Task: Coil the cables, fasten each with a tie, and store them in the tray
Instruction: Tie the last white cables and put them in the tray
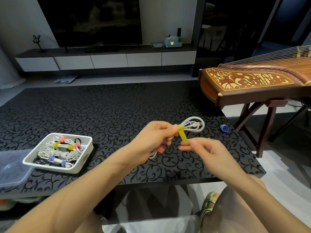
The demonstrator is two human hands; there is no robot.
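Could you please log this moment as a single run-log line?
step: fastening tie | left hand: grips coiled white cable | right hand: pinches yellow tie end | tray: holds tied cables

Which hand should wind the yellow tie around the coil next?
Right. The right hand pinches the free end of the yellow tie, while the left hand grips the white cable coil, probably to steady it.

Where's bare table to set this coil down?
Free: the table beyond the tray, and the strip between tray and left hand. Crowded: the tray, packed with tied cables; clear lid at its left; blue tie far right.
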